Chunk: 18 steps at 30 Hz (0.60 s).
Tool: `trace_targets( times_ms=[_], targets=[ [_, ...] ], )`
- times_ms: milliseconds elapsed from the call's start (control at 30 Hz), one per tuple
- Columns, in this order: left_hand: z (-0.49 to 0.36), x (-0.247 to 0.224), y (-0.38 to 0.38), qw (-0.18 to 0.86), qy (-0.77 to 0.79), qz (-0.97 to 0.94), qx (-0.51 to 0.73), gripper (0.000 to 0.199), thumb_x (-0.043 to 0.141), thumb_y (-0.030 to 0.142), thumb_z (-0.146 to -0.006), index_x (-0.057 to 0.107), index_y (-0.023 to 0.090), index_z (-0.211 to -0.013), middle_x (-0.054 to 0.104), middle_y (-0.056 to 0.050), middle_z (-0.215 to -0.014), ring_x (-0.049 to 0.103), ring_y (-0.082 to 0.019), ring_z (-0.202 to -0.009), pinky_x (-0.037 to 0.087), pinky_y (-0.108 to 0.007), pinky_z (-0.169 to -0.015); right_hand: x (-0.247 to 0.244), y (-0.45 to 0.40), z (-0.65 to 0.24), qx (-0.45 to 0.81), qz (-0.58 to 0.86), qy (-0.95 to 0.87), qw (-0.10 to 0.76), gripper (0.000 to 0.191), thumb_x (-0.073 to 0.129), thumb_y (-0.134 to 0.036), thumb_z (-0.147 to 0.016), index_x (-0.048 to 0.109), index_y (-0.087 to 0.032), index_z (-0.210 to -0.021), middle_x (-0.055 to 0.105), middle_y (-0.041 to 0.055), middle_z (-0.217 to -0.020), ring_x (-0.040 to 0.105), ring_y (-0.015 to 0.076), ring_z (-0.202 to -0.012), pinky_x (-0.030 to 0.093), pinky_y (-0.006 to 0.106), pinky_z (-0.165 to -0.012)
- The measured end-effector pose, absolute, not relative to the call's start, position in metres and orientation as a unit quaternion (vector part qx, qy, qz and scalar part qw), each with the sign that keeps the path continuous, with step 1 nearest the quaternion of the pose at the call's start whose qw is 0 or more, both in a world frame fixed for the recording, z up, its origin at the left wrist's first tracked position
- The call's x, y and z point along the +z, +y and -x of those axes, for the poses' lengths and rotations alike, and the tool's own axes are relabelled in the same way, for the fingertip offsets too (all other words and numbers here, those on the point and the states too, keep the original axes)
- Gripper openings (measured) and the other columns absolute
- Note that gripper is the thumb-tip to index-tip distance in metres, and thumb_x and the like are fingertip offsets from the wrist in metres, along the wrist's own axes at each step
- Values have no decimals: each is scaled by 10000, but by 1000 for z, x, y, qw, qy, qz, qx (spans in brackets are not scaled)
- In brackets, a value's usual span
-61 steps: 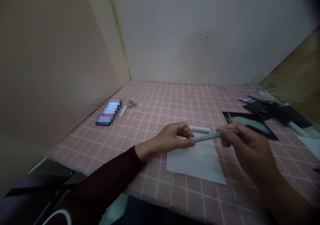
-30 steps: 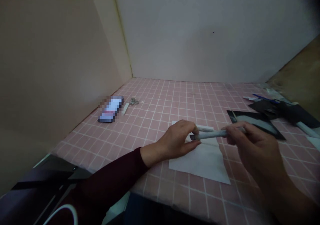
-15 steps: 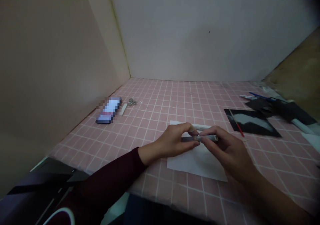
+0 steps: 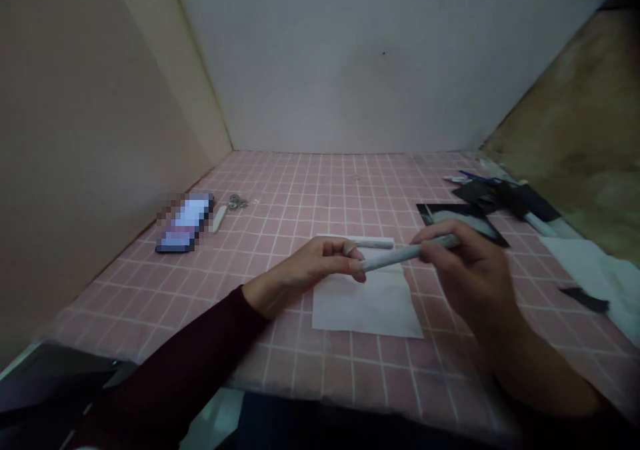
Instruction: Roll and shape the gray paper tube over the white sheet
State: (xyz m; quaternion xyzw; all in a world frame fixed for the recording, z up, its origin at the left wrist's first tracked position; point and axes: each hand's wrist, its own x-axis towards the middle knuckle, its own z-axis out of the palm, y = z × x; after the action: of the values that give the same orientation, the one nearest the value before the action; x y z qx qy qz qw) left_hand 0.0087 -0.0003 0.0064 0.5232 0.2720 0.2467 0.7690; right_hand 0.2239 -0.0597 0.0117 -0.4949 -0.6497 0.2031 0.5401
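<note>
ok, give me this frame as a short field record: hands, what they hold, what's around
left hand: pinches near end of the paper roll
right hand: grips far end of the paper roll
paper roll: thin, pale, tilted, held above the white sheet
white sheet: flat on pink grid mat
second roll: lies at the sheet's far edge
phone: left, screen lit
dark sheets: right

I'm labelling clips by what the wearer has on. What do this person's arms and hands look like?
The left arm wears a long, dark maroon sleeve reaching the wrist. The left hand is bare: no glove, ring or watch shows. The right hand and its forearm are bare too, with no sleeve in view.
</note>
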Motion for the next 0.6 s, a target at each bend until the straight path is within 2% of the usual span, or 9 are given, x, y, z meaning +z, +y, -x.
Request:
trace_targets(
  times_ms=[67,133,300,467,600],
  targets=[
    [-9,6,-1,790,275,-496,234,184,757,257,-750,685,132,-864,697,-37,-793,617,-133,-739,435,-267,-758,11,-61,-222,236,475,-699,479,44,606,-251,-894,647,-235,-894,629,-2,-786,572,145,-681,465,277,-626],
    [-10,4,-1,801,271,-483,228,184,752,246,-751,672,130,-870,703,-38,-779,627,-134,-723,440,-266,-746,11,-61,-220,264,441,-736,440,86,605,-250,-892,652,-232,-961,650,7,-823,603,154,-727,496,292,-688],
    [-10,-2,4,813,250,-472,232,146,733,208,-755,650,131,-847,724,-45,-726,666,-145,-728,465,-273,-780,15,-61,-225,206,495,-657,530,61,572,-241,-898,624,-230,-869,601,-2,-767,544,140,-657,459,275,-606],
    [-9,-3,5,817,240,-486,197,156,706,252,-782,661,109,-822,726,-63,-728,671,-141,-710,473,-251,-736,16,-64,-217,254,422,-749,443,88,570,-195,-893,627,-230,-950,668,4,-849,629,152,-768,496,297,-722],
    [-8,-2,5,833,222,-462,206,172,736,241,-733,659,114,-820,722,-48,-686,685,-151,-673,500,-273,-743,15,-63,-221,207,434,-710,514,74,568,-187,-901,624,-233,-917,645,8,-836,600,149,-747,479,285,-678]
  ],
)
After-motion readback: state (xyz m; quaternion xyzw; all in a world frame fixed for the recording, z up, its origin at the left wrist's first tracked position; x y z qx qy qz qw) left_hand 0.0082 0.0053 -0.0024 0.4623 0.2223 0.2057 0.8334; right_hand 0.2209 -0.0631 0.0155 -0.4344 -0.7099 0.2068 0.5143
